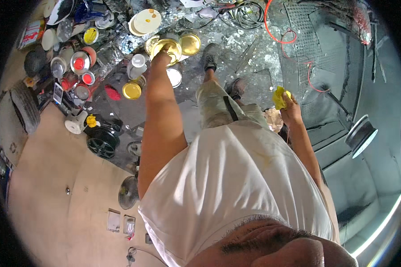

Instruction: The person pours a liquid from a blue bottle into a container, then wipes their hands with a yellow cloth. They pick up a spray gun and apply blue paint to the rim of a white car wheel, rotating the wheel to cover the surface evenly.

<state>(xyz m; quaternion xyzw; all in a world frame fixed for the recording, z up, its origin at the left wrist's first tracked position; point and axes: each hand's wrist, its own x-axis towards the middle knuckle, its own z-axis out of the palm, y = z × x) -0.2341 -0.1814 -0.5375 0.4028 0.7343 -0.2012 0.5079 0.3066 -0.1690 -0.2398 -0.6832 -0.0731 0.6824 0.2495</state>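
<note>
My left hand (164, 57) reaches forward to a gold-coloured metal can (173, 46) and grips it at its near rim; most of the fingers are hard to make out. Behind and beside it are another round gold tin (190, 44) and a partly covered gold one (149, 43). A white round container (174, 78) lies just below that hand. Out to the right, my right hand (291, 108) is closed around a crumpled yellow cloth (280, 98), held up away from the cans.
Paint cans crowd the left, among them a red one (79, 63) and a yellow one (91, 35). A gold-lidded can (132, 90) stands nearer me. White discs (148, 21) lie at the back. An orange hose (282, 42) crosses the stained floor. A wheel rim (362, 135) is at right.
</note>
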